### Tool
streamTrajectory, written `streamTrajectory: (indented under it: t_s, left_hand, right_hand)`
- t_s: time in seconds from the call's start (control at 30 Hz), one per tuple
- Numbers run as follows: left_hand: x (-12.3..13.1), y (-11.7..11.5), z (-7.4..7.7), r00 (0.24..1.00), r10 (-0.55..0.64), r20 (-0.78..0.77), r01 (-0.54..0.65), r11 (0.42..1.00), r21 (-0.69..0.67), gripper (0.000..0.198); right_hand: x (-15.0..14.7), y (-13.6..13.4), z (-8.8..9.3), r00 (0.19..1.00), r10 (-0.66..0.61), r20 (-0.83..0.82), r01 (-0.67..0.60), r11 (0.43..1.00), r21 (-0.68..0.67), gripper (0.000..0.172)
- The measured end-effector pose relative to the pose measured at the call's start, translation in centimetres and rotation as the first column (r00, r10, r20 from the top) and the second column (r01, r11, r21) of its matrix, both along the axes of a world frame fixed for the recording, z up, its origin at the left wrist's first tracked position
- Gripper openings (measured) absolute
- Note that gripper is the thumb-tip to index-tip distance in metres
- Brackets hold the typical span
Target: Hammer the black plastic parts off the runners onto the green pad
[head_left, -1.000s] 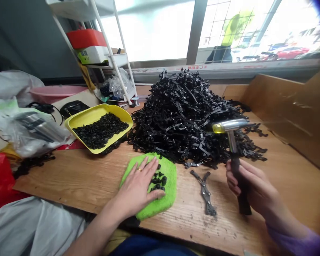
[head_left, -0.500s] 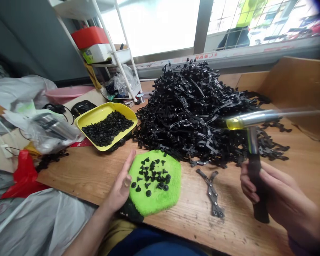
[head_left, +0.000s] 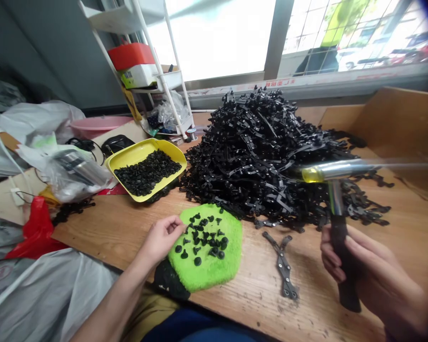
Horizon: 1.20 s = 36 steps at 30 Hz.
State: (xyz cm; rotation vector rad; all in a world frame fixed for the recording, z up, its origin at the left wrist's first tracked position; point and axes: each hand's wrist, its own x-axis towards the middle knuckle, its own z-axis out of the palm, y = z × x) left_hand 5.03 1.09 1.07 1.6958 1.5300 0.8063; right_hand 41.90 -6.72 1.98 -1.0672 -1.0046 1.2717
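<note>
While the right hand (head_left: 365, 270) is gripping a black-handled, yellow-tipped steel hammer (head_left: 337, 202) near the right edge of the wooden counter (head_left: 242, 304), the left hand (head_left: 160, 240) is curling its fingers at the left edge of a bright green fuzzy cloth pad (head_left: 208, 247) — whether they are holding anything cannot be told — beside small black plastic pegs (head_left: 198, 261) scattered across the pad, while a heap of black chain links (head_left: 260, 161) is piled toward the counter's back edge.

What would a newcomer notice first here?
A heap of black chain links fills the back of the wooden bench. At right, the right hand grips a black-handled hammer with a yellow-tipped metal head. In front, a bright green cloth strewn with black studs lies beside the left hand.
</note>
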Motion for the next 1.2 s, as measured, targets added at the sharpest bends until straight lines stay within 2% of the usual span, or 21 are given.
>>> streamTrajectory:
  t_s: [0.13,0.27,0.43,0.53,0.67,0.73,0.97,1.07,1.2]
  left_hand:
    - [-0.8,-0.8,0.4,0.999,-0.037,-0.011,0.037,0.999,-0.031,0.018]
    - [-0.7,-1.0,0.2,0.999,-0.020,-0.033,0.020,1.000,0.002,0.017]
    - [-0.6,-0.9,0.4,1.000,-0.018,0.024,0.018,1.000,0.008,0.022]
    - [-1.0,-1.6,0.9,0.999,-0.017,0.040,0.016,0.999,0.040,0.018]
    - [-1.4,-3.1,1.1,0.990,-0.092,-0.103,0.097,0.994,0.043,0.018]
    - [-1.6,-3.7,1.1,0.982,-0.088,-0.167,0.100,0.993,0.067,0.020]
    - [-2.2,-5.5,0.4,0.977,-0.054,-0.205,0.097,0.974,0.206,0.013]
    - [-1.7,-5.6,0.2,0.977,0.007,-0.212,0.054,0.958,0.283,0.012]
    - [-0.7,-4.4,0.8,0.946,0.015,-0.324,0.089,0.949,0.303,0.013]
  right_hand:
    - [0.3,0.0,-0.2,1.000,0.001,-0.020,-0.001,1.000,-0.010,0.018]
    - [0.3,0.0,-0.1,0.999,0.018,-0.050,-0.019,0.999,-0.030,0.019]
    - [0.4,-0.1,-0.1,1.000,-0.004,-0.031,0.003,1.000,-0.030,0.019]
    - [0.4,-0.3,0.0,1.000,0.003,-0.017,-0.004,0.999,-0.041,0.022]
    - [0.0,-0.5,0.3,0.999,-0.032,-0.005,0.032,0.996,-0.081,0.020]
    - [-0.3,-0.6,0.5,0.999,-0.046,0.004,0.046,0.995,-0.093,0.020]
    - [-0.9,-0.6,1.0,0.998,-0.063,0.023,0.065,0.988,-0.143,0.022]
    - [-0.9,-0.5,0.9,0.997,-0.066,0.034,0.070,0.986,-0.148,0.023]
    - [-0.4,-0.4,0.3,0.998,-0.029,0.053,0.036,0.992,-0.121,0.024]
